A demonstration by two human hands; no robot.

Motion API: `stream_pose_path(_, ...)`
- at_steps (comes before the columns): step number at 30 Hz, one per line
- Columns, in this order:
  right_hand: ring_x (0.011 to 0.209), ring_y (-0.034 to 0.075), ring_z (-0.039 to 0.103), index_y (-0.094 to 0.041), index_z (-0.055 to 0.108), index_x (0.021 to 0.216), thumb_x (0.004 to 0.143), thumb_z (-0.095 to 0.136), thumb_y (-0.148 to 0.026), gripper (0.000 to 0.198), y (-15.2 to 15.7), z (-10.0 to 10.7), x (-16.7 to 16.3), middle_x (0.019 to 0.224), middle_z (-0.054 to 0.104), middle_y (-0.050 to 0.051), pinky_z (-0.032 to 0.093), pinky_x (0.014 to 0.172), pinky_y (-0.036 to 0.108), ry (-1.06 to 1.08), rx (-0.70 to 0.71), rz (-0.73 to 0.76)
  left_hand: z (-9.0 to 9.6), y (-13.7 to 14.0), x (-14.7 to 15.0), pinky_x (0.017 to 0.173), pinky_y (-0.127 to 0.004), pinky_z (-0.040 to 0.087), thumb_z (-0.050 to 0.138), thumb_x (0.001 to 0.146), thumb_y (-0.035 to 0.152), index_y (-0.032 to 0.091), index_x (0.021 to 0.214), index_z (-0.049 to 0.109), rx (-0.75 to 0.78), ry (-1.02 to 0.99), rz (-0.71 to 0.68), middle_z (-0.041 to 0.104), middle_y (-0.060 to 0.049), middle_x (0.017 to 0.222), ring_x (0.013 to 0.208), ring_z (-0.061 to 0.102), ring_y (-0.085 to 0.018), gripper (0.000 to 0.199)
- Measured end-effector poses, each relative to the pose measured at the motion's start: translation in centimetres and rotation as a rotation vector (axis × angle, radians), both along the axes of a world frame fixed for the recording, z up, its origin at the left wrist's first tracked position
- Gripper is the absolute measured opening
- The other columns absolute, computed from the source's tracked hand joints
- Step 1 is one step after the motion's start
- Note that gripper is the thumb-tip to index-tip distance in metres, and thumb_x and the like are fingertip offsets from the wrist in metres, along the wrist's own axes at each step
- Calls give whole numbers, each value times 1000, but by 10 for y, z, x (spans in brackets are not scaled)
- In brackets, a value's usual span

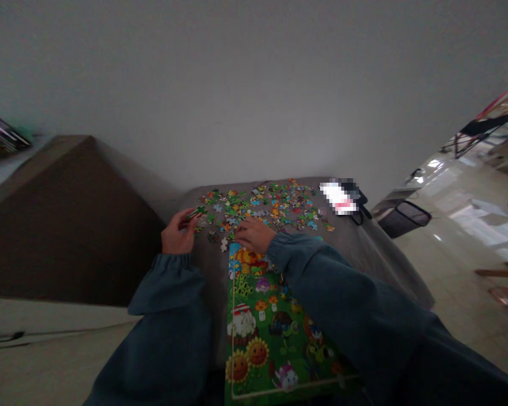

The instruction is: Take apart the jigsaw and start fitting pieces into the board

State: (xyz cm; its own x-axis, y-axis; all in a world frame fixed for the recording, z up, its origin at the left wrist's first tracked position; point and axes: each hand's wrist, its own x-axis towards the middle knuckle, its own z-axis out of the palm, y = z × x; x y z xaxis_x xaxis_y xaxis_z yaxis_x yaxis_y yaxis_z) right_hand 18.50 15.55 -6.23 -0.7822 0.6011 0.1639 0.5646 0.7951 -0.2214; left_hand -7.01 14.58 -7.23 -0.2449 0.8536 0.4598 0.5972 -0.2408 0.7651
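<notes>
My left hand [179, 232] is closed, pinching green and red jigsaw puzzle pieces [200, 211] between thumb and fingers at the left side of the pile. Loose puzzle pieces [275, 210] in many colours lie scattered over the grey cloth. My right hand [256, 234] is lowered at the near edge of the pile, its fingers bent together; what they hold, if anything, is hidden. Below it lies a green cartoon picture [248, 299] with sunflowers and mushrooms, partly covered by my right sleeve. A pale piece [224, 245] rests between my hands.
The grey cloth [347, 254] covers the table, which stands against a plain wall [254, 101]. A blurred-out bright phone-like object [338, 197] lies at the back right, beside a dark item with a strap. A brown panel [76, 225] rises at left; a dark bin [400, 220] stands right.
</notes>
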Motion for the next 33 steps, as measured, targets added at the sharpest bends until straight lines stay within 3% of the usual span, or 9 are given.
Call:
stream_pose_path(3,100,21,59,-16,72,110,97,55,-27,24,2,3,6,104,68,11,44,92,36,-13,-12,-11,-1,0,0,77,-31,57,61,86,39,19,117,67,6,0,6,71,-5,93,79,67,-18,38)
stream_pose_path(7,106,22,59,-15,63,126,97,56,-33,35,-4,-3,-6,115,66,12,44,96,38,-31,13,-34,-5,3,-2,78,-31,57,62,85,41,22,116,67,-8,3,11,71,-4,93,79,67,-18,36)
stream_pose_path(13,111,26,55,-17,71,106,93,60,-44,32,-13,-12,-35,116,64,11,47,93,39,-108,74,-68,-2,3,0,79,-31,57,62,85,41,18,116,68,1,7,14,72,-5,96,80,68,-18,39)
stream_pose_path(17,112,24,56,-17,71,105,102,43,-39,35,-13,-10,-39,112,67,10,45,95,37,-77,71,-96,2,1,2,80,-30,57,62,84,42,19,116,68,-15,-7,23,72,-5,96,81,68,-17,40)
stream_pose_path(22,106,19,61,-16,68,108,105,39,-29,32,5,-1,-13,108,70,11,43,95,33,-77,44,-162,1,2,2,78,-30,57,61,82,45,18,115,69,-22,-3,28,71,-5,91,77,68,-17,43)
stream_pose_path(28,90,18,66,-18,72,96,101,49,-28,25,26,1,30,95,74,7,46,80,28,-139,-29,-187,-1,2,5,81,-32,57,60,83,45,20,117,68,-38,7,-5,71,-5,92,80,68,-19,43)
stream_pose_path(33,103,21,62,-19,73,103,96,58,-25,18,25,5,40,105,73,8,43,94,33,-107,-12,-144,-2,3,2,80,-32,57,61,83,45,20,116,68,-59,21,14,71,-5,91,78,68,-18,42)
